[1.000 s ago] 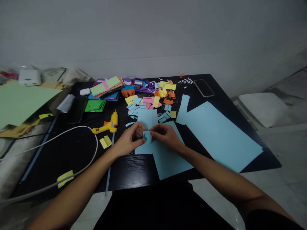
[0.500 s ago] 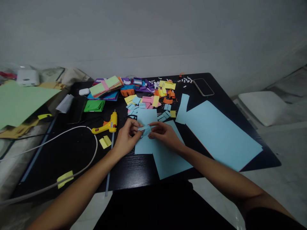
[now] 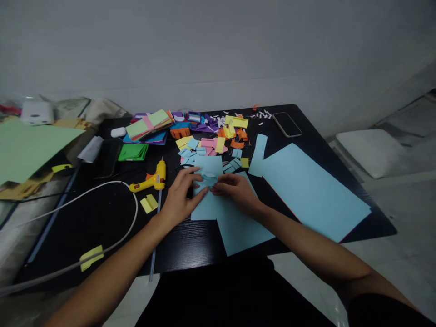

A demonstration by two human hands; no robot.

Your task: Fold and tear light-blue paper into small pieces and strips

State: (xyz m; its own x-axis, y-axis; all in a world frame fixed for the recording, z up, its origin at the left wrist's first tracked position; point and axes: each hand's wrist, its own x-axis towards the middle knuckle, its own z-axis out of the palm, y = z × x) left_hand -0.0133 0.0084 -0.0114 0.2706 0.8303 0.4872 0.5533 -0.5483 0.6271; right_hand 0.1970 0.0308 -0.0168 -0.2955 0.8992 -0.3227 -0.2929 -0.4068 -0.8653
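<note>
A small folded piece of light blue paper (image 3: pixel 208 179) sits between my hands, above a blue paper sheet (image 3: pixel 206 210). My right hand (image 3: pixel 235 190) pinches its right end between thumb and fingers. On the other side, my left hand (image 3: pixel 180 195) has its thumb and fingers spread, close around the piece's left end; whether a fingertip touches it I cannot tell. Another blue sheet (image 3: pixel 241 231) lies partly under my right hand. Just left of my left hand rests a yellow glue gun (image 3: pixel 153 178).
Cut paper pieces (image 3: pixel 211 144) in several colours lie heaped behind my hands. Large blue sheets (image 3: pixel 313 190) and a phone (image 3: pixel 288 124) are on the right. A white cable (image 3: pixel 136 213) loops across the left of the black table, near a glue stick (image 3: pixel 155 245).
My left fingers have let go of the small blue paper's left end and spread apart. My right hand still pinches the piece, which has turned slightly.
</note>
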